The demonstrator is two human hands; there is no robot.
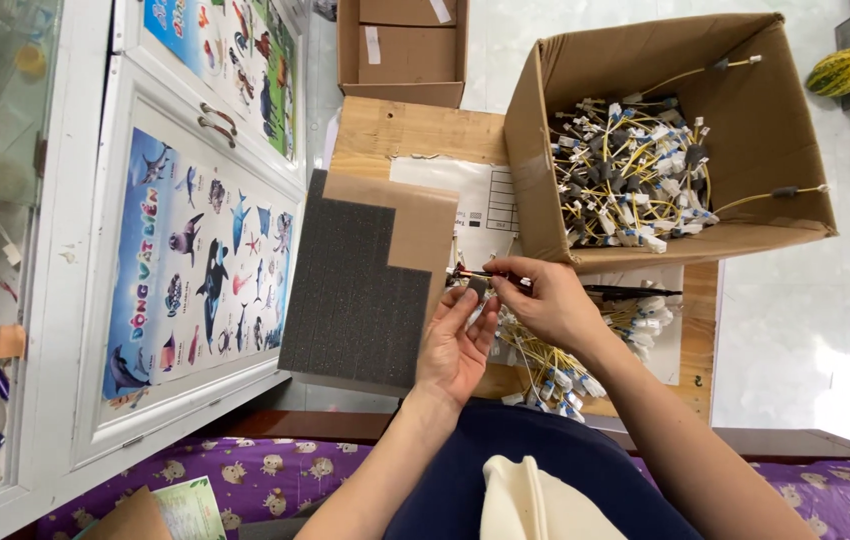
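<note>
My right hand (543, 300) pinches a thin dark tool (480, 273) that points left, its tip over the edge of a grey foam block (350, 285). My left hand (457, 345) is cupped just below it, with a small connector end of a yellow cable held at its fingertips. Under both hands lies a bundle of yellow cables with white and blue connectors (555, 365) on the wooden table (395, 130).
A large cardboard box (565, 130) at the right is filled with more yellow cables (635, 170). A smaller empty cardboard box (405, 45) stands at the far edge. White paper sheets (465, 200) lie on the table. A white cabinet with animal posters (195, 270) is at the left.
</note>
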